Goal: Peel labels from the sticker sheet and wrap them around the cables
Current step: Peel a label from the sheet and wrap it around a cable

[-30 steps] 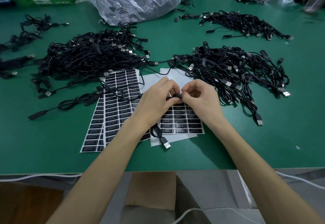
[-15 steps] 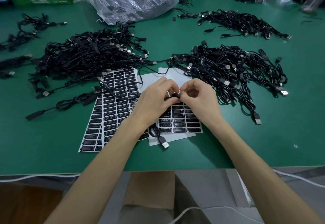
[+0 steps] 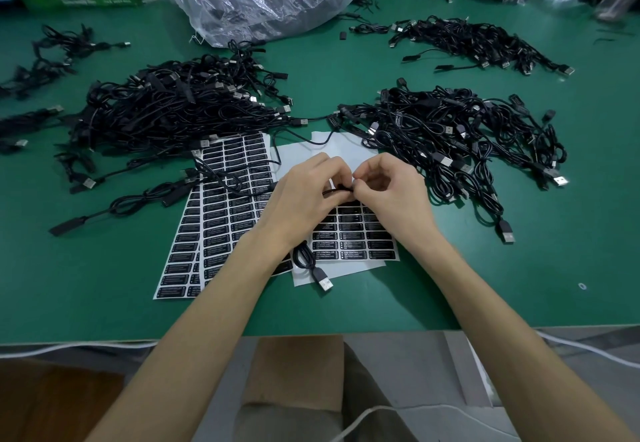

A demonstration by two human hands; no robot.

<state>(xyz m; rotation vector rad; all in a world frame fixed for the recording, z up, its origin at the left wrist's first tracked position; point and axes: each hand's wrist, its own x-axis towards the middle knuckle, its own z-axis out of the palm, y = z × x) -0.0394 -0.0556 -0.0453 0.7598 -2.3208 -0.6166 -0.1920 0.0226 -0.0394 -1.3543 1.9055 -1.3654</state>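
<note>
Here, left hand [image 3: 304, 195]: we see its fingers curled, pinching a black cable [image 3: 337, 191].
Right hand [image 3: 391, 195]: pinches the same cable, fingertips meeting the left's.
Cable: held just above the sticker sheet [image 3: 353, 245]; its USB plug [image 3: 323, 280] lies near our left wrist.
Sticker sheet: flat on the green table [image 3: 104, 285], under both hands, between the left cable pile [image 3: 173, 109] and the right cable pile [image 3: 450, 136].

Cable piles [image 3: 180, 112] [image 3: 450, 143] flank the sticker sheets [image 3: 228, 213]; bare table [image 3: 519, 285] lies open right.

Bare hands [image 3: 304, 199] [image 3: 393, 195], bare forearms [image 3: 214, 303] [image 3: 485, 303]
</note>
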